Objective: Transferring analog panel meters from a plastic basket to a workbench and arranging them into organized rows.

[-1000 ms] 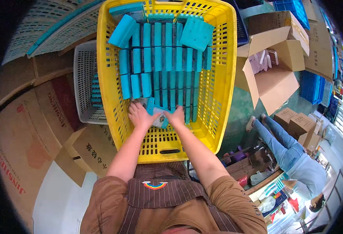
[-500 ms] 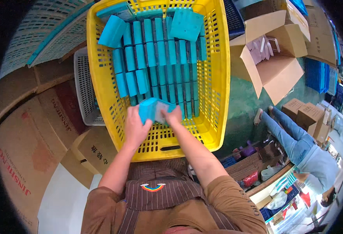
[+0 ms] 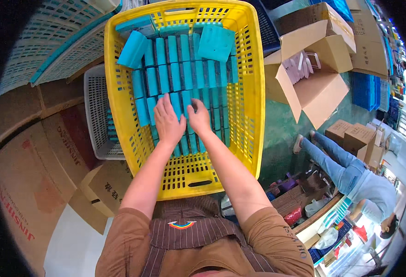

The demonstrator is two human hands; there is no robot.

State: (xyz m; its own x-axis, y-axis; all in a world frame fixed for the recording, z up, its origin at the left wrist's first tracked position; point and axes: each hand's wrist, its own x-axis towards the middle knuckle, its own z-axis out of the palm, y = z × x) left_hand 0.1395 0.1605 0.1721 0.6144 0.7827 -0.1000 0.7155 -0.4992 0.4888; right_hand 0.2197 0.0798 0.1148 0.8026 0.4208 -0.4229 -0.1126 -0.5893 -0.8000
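Green floor (image 3: 279, 157) shows off to the right, an open carton (image 3: 325, 99) gapes nearby (pale pieces (image 3: 297, 69) inside), and centre stage sits a yellow crate (image 3: 257, 92) lined with teal blocks (image 3: 175, 76). Left hand (image 3: 168, 124) and right hand (image 3: 199, 120) flank one block (image 3: 186, 98) mid-crate; whether they're gripping it, I cannot tell. Looks like a lining-up step, so the next move calls for gentle, even pressure along the row.

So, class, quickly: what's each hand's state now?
Left hand: open, fingers extended over turquoise blocks.
Right hand: partly curled beside them; grip cannot be told.
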